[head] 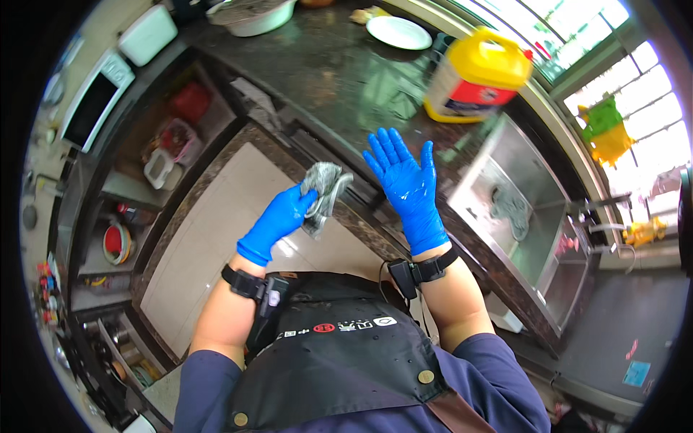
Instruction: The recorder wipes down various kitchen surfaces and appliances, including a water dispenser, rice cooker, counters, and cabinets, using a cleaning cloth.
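Note:
In a blue rubber glove, my left hand is closed on a crumpled grey cloth, held above the tiled floor in front of the black apron. My right hand, gloved the same way, is raised palm up with its fingers apart and nothing in it; the glove looks wet. Beyond it a large yellow plastic jug with a red and white label stands on the dark stone counter. To the right of this hand is a steel sink, where a grey-green cloth lies.
A white plate and a white basin sit at the counter's far side. Open shelves with a pink basket and bowls are on the left, below a white microwave. A faucet juts over the sink. The counter edge runs before me.

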Tool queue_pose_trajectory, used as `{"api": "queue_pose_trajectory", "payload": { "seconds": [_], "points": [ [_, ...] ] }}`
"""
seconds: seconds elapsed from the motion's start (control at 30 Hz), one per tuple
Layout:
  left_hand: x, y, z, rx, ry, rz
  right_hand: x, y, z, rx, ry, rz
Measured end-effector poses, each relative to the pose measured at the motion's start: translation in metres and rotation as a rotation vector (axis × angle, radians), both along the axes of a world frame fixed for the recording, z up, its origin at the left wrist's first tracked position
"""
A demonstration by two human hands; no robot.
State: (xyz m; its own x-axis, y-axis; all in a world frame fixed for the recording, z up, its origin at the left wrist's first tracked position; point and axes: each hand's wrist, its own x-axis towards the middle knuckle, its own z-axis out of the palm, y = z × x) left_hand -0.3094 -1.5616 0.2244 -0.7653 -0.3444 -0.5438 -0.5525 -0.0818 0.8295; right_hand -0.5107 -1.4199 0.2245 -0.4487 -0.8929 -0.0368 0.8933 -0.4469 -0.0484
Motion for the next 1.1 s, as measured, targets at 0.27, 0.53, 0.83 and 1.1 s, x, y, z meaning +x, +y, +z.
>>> {"api": "queue_pose_trajectory", "payload": {
  "seconds": [0.27, 0.53, 0.83, 1.1],
  "points": [
    [0.125, -0.089, -0.015, -0.624, 0.21, 0.331, 0.145, -0.148, -0.054, 0.4, 1.989, -0.168],
    [0.169, -0.19, -0.025, 0.418, 0.308, 0.564, 0.161, -0.263, -0.106, 0.516, 1.464, 0.339],
    [0.143, -0.325, -0.001, 0.683, 0.565, 0.74, 0.112, -0.344, -0.123, 0.582, 1.059, 0.457],
    [0.099, -0.406, -0.036, 0.679, 0.153, 0.445, 0.133, -0.403, -0.109, 0.416, 1.289, 0.161]
  ]
}}
